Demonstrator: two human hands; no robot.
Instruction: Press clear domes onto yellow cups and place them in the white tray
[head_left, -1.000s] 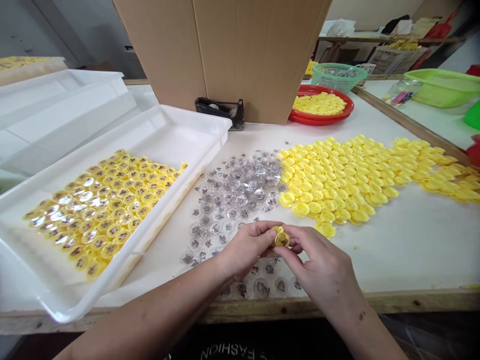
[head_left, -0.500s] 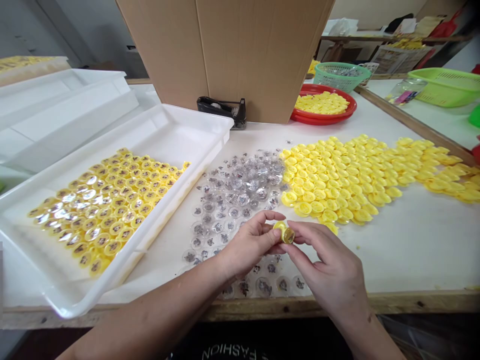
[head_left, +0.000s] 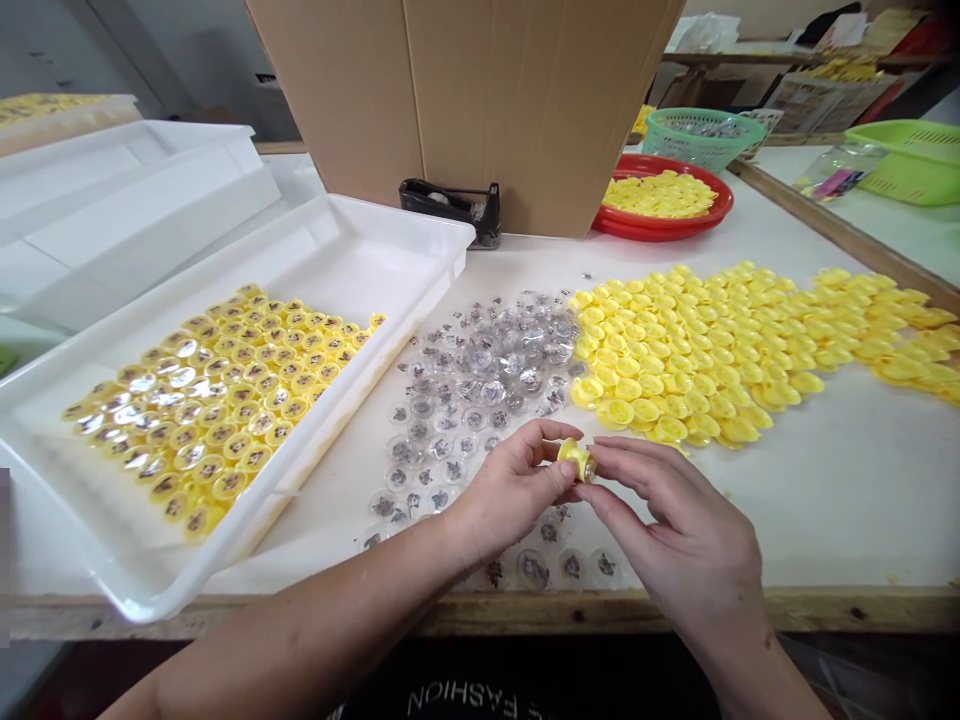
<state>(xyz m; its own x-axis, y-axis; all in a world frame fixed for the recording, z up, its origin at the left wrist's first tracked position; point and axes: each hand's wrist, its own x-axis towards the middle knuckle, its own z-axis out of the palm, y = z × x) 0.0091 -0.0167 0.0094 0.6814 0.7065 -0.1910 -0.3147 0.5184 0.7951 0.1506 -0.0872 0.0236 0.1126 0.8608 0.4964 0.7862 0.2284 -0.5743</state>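
My left hand (head_left: 508, 488) and my right hand (head_left: 679, 530) meet near the table's front edge, both pinching one small yellow cap (head_left: 577, 459) with a clear disc pressed against it. Just beyond my hands lies a spread of clear printed discs (head_left: 480, 385). To their right is a wide pile of loose yellow caps (head_left: 720, 340). At the left a white tray (head_left: 375, 250) holds rows of assembled yellow caps (head_left: 217, 395) with clear tops.
A tall cardboard box (head_left: 465, 100) stands at the back, with a black tape dispenser (head_left: 454, 208) in front of it. A red dish of yellow caps (head_left: 664, 197), a teal basket (head_left: 694, 135) and a green basket (head_left: 911, 160) sit at the back right. More white trays (head_left: 127, 190) are stacked at the left.
The cap has turned between my fingers, from showing its clear face to lying edge-on. Both hands have stayed together at the front edge; the view shifted slightly.
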